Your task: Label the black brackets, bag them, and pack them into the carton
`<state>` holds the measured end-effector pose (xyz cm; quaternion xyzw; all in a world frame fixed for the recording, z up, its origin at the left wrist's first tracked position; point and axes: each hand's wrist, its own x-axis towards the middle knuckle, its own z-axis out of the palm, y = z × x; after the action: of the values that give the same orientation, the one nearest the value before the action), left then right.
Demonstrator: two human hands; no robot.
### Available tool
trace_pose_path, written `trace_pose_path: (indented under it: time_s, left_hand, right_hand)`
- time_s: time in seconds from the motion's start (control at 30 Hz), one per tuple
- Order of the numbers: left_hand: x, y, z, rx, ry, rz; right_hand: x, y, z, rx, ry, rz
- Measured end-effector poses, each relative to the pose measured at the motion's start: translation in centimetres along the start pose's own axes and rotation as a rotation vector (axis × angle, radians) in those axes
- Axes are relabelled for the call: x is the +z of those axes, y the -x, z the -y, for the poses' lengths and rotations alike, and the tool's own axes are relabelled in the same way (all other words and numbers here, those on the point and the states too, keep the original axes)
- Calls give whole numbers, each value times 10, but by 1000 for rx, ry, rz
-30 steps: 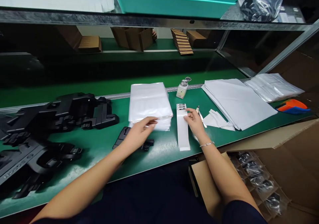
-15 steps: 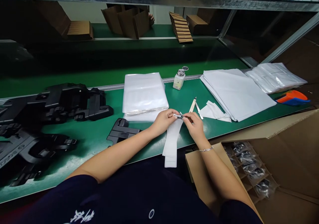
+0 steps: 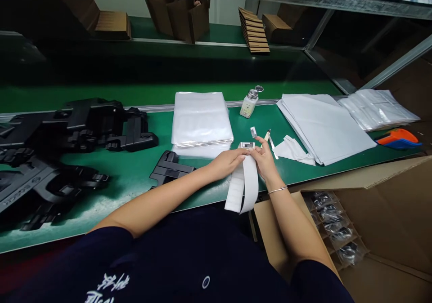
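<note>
A white strip of labels [image 3: 250, 181] hangs in a loop over the bench edge, below both hands. At its upper end shows a label with black print [image 3: 248, 145]. My left hand [image 3: 227, 162] is closed on the strip from the left, thumb and fingers pressed together. My right hand [image 3: 263, 160] pinches the strip from the right with its index finger stretched out. A small loose label [image 3: 253, 132] sits at that fingertip. Just beyond the right hand lie tweezers [image 3: 271, 142], beside crumpled white cloth [image 3: 293, 151].
A stack of clear plastic bags [image 3: 202, 118] lies behind my left hand. A small dispenser bottle [image 3: 249, 105] stands at the back. Black plastic parts [image 3: 111, 127] are at left, white sheets [image 3: 324, 127] at right. A carton [image 3: 388, 208] with bagged parts stands below right.
The printed label face is now turned up into view, and a small label shows on my right index fingertip. The strip has swung into a loop. The view has shifted slightly.
</note>
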<state>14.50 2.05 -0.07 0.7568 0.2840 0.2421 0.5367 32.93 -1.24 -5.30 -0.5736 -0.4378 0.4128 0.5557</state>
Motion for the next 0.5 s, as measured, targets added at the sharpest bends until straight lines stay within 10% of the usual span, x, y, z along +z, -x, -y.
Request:
trace_pose_path:
  time_s: [0.17,0.33,0.5]
  left_hand:
    - [-53,38,-16,-127,-199,-137]
    - [-148,97,30,-284,-452,-233]
    - [-138,143,82,-263,-343,-313]
  right_hand:
    - [-10,-45,-12,-153,315,-153]
    - [-19,-63,4,-354,734,-245]
    - [45,-7,38,-337,482,-157]
